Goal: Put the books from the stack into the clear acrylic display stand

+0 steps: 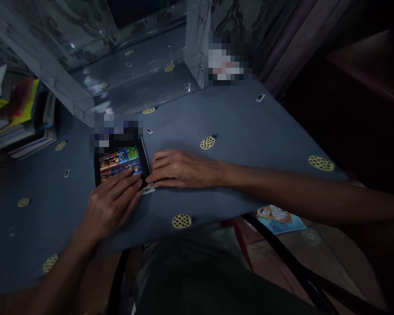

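Note:
A flat, dark book-like item [135, 154] lies on the blue tablecloth, with rows of small colourful pictures on its face. Its top end is blurred out by pixelation. My left hand [113, 199] rests across its lower part, fingers stretched out and lying flat. At the item's right edge is my right hand [180, 169], its fingers bent and drawn together near the lower right corner. Whatever is between those fingertips is hidden. A small whitish piece [148, 189] shows just below them, beside the item's corner.
The table wears a blue cloth [236, 118] with a pineapple pattern. A clear, shelf-like stand [195, 48] is at the back. Stacked books [26, 116] fill the left side. A pixelated thing sits at the back right. A bright blue packet [280, 220] lies below the table's front edge.

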### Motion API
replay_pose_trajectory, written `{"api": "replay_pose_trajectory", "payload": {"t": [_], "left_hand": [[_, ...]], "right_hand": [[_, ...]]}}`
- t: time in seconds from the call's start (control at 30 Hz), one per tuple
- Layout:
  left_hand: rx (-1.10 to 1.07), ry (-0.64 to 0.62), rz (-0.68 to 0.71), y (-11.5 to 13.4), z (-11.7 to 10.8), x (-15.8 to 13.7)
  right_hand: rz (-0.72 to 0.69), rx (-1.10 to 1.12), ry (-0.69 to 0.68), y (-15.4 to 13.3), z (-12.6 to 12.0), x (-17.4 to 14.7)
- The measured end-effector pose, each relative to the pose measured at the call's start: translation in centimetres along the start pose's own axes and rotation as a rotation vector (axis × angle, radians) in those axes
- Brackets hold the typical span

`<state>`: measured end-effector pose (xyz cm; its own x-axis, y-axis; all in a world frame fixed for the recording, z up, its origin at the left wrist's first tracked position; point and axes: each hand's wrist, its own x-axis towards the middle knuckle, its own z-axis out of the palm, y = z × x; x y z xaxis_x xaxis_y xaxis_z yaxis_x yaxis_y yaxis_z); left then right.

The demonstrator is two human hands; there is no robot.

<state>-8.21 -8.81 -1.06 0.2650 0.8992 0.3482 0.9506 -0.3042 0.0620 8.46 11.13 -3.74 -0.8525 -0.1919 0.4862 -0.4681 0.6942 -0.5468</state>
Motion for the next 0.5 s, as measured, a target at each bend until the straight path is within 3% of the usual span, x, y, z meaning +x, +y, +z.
{"api": "replay_pose_trajectory", "payload": {"t": [0.5], "left_hand": [[0.024,0.026,0.042,-0.20,0.11,-0.06]], "right_hand": [[-0.039,-0.073,-0.009,0.10,0.12,-0.11]]}}
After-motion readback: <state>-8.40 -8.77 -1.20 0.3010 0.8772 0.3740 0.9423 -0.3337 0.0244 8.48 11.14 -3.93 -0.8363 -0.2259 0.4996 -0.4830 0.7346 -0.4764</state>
